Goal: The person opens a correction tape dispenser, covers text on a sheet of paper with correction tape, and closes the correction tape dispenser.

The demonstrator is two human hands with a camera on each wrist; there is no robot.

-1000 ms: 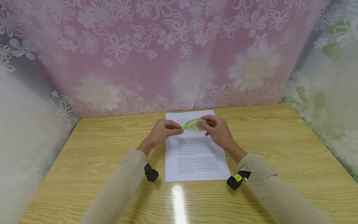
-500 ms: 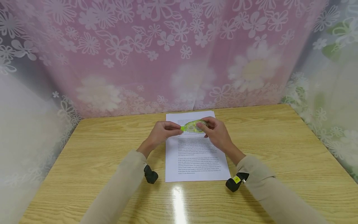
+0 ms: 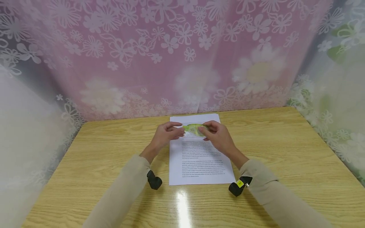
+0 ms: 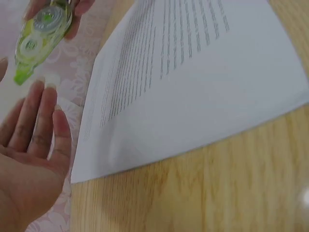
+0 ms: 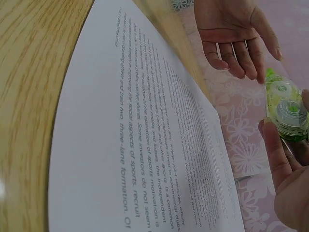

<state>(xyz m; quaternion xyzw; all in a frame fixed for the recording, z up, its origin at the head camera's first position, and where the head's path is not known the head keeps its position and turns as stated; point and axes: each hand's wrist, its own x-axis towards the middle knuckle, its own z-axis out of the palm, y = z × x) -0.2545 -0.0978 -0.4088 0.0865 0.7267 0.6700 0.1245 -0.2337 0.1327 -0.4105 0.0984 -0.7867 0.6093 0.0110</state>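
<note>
A transparent yellow-green correction tape (image 3: 193, 129) is held above the sheet of printed paper (image 3: 199, 172), with its narrow green tip pointing left. My right hand (image 3: 221, 136) grips the wide end between thumb and fingers. Just beside the tip is my left hand (image 3: 164, 135), its fingers loosely extended and the thumb apart from them. In the left wrist view the correction tape (image 4: 35, 41) shows its reels, and a small gap separates its tip from the left fingers (image 4: 43, 116). From the right wrist, the left hand (image 5: 236, 34) appears with its palm showing and nothing gripped.
The paper lies on a wood-grain table (image 3: 108, 152) that reaches to a pink floral curtain (image 3: 159, 72) at the back. Pale floral curtains stand at both sides. Each sleeved wrist carries a black camera mount.
My left thumb and fingers have parted from the green tip that they pinched before. The right hand keeps hold of the correction tape, which has shifted slightly left.
</note>
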